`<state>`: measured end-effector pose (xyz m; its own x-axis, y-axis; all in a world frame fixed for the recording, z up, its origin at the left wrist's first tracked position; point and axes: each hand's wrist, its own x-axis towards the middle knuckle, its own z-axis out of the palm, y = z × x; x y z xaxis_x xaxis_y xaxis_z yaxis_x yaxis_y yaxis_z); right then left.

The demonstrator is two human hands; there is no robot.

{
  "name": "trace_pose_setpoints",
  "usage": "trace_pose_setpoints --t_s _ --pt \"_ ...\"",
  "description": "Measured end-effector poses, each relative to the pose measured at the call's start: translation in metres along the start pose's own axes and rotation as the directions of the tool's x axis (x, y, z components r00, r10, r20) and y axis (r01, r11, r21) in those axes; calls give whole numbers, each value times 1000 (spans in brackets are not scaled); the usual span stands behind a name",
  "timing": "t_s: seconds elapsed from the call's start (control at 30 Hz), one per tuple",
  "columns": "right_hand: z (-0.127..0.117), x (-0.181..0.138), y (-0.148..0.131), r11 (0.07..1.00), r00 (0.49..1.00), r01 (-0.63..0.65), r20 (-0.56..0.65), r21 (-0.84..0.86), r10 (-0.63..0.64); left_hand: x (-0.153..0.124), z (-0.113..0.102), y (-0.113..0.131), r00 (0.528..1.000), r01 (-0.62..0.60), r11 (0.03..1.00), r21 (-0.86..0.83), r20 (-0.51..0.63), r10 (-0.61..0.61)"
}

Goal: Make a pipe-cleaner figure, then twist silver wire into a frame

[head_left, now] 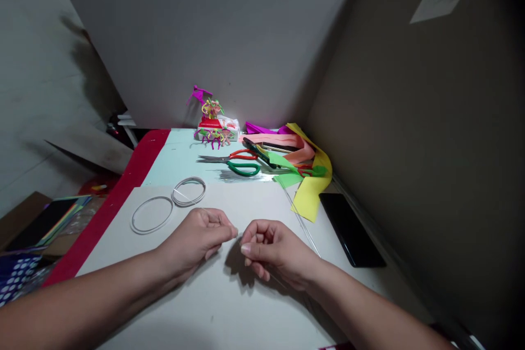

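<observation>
The left hand [192, 240] is held curled, with its fingertips drawn together, and the right hand [274, 249] is curled the same way, the two almost meeting at the fingertips; whether anything fine is pinched there cannot be told. Ahead of the left hand, two formed loops of silver wire are laid on a white board [221, 311]: an oval loop [152, 233] nearest it and a smaller, doubled ring [188, 205] just beyond. Ahead of the right hand, a thin straight rod [301, 222] is lying unbent, with its near end close to the right wrist. So far, two loops are seen finished, while the rod is left unshaped. Farther ahead of both hands, red-handled scissors [227, 156] and green-handled scissors [244, 168] are placed beside a heap of coloured paper strips [307, 175]. A pipe-cleaner figure [211, 115] is set beyond them, and a black phone [350, 229] is lying off to the right of the right hand.
</observation>
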<state>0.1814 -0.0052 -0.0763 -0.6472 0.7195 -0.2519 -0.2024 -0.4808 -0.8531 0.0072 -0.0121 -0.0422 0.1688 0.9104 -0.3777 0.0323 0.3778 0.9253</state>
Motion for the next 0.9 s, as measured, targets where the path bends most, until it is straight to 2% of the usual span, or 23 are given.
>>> trace_pose_setpoints --t_s 0.17,0.23,0.27,0.3,0.37,0.43,0.47,0.57,0.67,0.8,0.9 --pt "3 -10 -7 997 999 3 45 -79 0 -7 -11 15 995 -87 996 -2 -40 86" --pt "8 -19 -18 968 1000 -2 27 -252 9 -10 -17 23 985 -150 988 -23 -94 148" --pt "10 -24 -26 920 1000 10 5 -393 -9 -11 -21 26 977 -179 983 -36 -122 174" --pt "12 -26 -35 826 998 37 -14 -563 -55 -11 -25 29 969 -208 977 -46 -149 199" --pt "11 -23 -56 481 968 112 -15 -869 -252 -10 -31 33 959 -240 968 -69 -174 225" --pt "5 -5 -76 170 900 115 30 -979 -435 -6 -36 35 951 -270 956 -110 -187 247" --pt "0 9 -86 70 872 97 51 -993 -487 -5 -37 35 948 -282 951 -126 -190 256" --pt "-22 60 -112 36 865 43 19 -998 -502 -3 -39 34 949 -280 946 -161 -192 249" --pt "-48 103 -131 32 874 -58 -66 -998 -481 -8 -43 38 945 -294 940 -175 -199 258" --pt "-79 131 -141 16 873 -239 -222 -971 -434 -12 -51 44 945 -305 930 -204 -182 270" --pt "-95 144 -140 2 877 -340 -318 -940 -360 -4 -55 45 948 -298 924 -241 -185 258"
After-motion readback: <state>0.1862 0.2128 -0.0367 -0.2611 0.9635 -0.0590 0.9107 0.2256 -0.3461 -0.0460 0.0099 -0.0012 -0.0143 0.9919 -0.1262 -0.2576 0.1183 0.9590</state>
